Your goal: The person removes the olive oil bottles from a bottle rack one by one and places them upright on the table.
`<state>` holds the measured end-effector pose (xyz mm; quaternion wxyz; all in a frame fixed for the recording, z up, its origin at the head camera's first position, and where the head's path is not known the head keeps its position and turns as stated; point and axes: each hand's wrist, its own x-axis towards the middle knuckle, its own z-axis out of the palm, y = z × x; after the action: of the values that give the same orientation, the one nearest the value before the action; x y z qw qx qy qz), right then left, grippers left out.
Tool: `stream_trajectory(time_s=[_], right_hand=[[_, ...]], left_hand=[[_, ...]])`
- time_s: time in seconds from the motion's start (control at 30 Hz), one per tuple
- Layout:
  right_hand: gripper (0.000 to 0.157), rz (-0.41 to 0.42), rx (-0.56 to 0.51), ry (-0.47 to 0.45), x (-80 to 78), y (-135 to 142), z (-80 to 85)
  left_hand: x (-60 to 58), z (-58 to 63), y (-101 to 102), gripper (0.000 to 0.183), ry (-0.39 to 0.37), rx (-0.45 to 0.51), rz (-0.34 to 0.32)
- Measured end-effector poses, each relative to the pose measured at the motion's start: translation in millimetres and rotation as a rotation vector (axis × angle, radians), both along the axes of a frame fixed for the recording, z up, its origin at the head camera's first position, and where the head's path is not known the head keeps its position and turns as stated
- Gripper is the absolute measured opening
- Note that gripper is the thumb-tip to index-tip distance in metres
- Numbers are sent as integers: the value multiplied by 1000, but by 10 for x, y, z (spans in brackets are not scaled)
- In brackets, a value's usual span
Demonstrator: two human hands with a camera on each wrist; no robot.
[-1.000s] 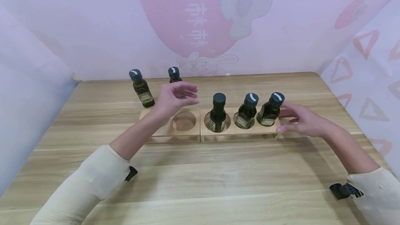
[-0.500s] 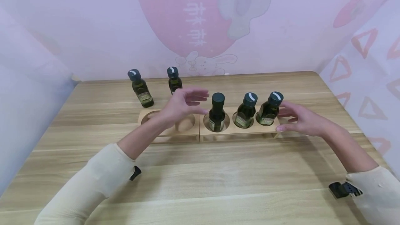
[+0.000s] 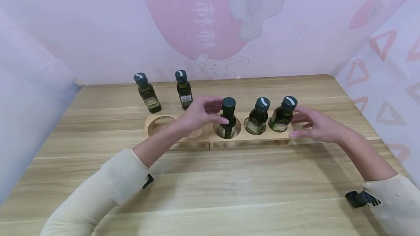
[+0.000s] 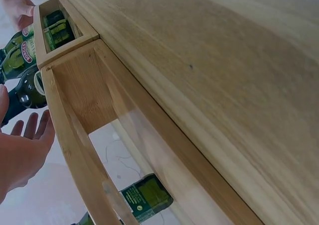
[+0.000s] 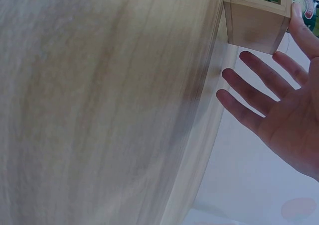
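My left hand [image 3: 198, 115] reaches over the left wooden rack [image 3: 205, 138], its thumb and straight fingers spread about the neck of a dark green bottle [image 3: 229, 105] with a black cap. That bottle stands in the leftmost hole of the right wooden rack [image 3: 242, 136]. In the left wrist view the fingers lie close beside the bottle, not wrapped round it. At the right end of the rack rests my right hand [image 3: 315, 125], with its thumb at the edge and fingers extended. Two more bottles, a middle one [image 3: 257, 117] and an end one [image 3: 283, 115], fill the other holes.
Behind the left rack, two similar bottles stand on the wooden table: a left one [image 3: 148, 95] and another [image 3: 185, 92] nearer the middle. The left rack's holes hold no bottles. A pale printed backdrop [image 3: 279, 57] rises behind the table's far edge.
My left hand has moved right, from near the back middle bottle to the bottle in the right rack's leftmost hole. My right hand stays at the rack's end.
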<state>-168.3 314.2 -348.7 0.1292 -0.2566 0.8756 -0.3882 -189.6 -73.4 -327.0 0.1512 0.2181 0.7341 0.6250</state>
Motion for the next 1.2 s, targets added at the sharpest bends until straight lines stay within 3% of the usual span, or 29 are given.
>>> stream_trajectory(time_s=[0.23,1.2], right_hand=[[71,-4,10,8,3,2,-2],[70,4,2,0,6,3,-2]], left_hand=[[22,-19,49,42,-25,27,-10],[46,-74,148,39,-79,13,25]])
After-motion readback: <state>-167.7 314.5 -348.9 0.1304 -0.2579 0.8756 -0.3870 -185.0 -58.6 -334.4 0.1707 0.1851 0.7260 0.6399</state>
